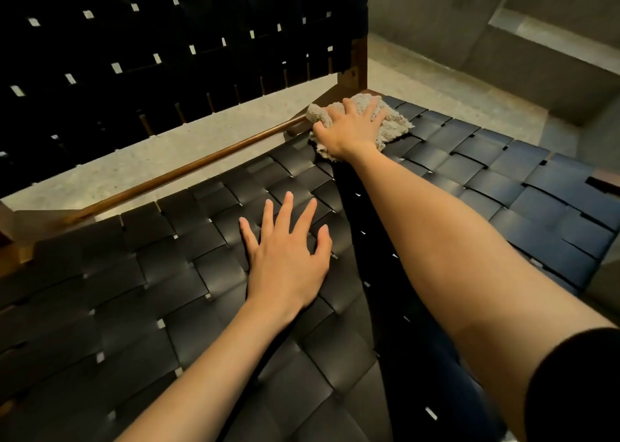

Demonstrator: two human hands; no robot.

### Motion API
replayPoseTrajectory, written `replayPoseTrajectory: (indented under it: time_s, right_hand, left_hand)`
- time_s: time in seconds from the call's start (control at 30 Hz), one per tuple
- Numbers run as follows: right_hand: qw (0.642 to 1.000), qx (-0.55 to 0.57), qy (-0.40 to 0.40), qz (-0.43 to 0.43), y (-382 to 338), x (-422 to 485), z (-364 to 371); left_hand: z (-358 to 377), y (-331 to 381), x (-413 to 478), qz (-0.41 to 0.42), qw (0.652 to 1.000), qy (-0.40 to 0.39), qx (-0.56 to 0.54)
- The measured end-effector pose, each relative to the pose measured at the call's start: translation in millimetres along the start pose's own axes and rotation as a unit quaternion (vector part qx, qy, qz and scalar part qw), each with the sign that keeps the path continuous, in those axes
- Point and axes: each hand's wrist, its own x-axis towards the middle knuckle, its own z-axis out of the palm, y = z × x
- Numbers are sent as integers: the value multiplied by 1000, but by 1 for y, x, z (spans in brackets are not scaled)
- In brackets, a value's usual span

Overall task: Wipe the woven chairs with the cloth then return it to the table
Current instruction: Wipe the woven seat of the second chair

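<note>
Right now the right hand (352, 129) lies on top of the cloth (394, 124), its fingers (370, 106) spread and nearly straight, pressing the fabric down rather than closing round it. The thumb sits at the cloth's left edge, where the fabric bunches up against it. The cloth is a pale, nubby rag, crumpled under the palm, and it rests on the far corner of the woven seat (151, 290), just beside the wooden rail (188, 169) and close to the foot of a wooden post (357, 69).

The left hand (288, 257) holds nothing. It rests flat near the middle of the seat with its fingers (287, 210) fanned wide apart and the thumb out to the right, palm down on the straps. It is well apart from the cloth. A dark sleeve (577, 384) covers the right upper arm; both forearms are bare.

The seat is made of broad, dark, slightly glossy straps in a basket weave, with small pale gaps showing at the crossings. Beyond the rail stands a woven back panel (167, 55) of the same dark straps, meeting the post at its right end. Between seat and panel a pale speckled floor (235, 129) shows. To the upper right rise grey concrete walls (469, 22) with a ledge.
</note>
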Motion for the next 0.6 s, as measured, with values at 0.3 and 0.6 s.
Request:
replayPoseTrajectory:
  time_s: [0.3, 0.6]
  right_hand:
    - [999, -35, -9, 12, 31, -41, -19]
    - [983, -38, 9, 179, 136, -139, -69]
  left_hand:
    - [-1, 0, -1, 8, 1000, 4, -2]
    - [-7, 2, 2, 9, 1000, -16, 15]
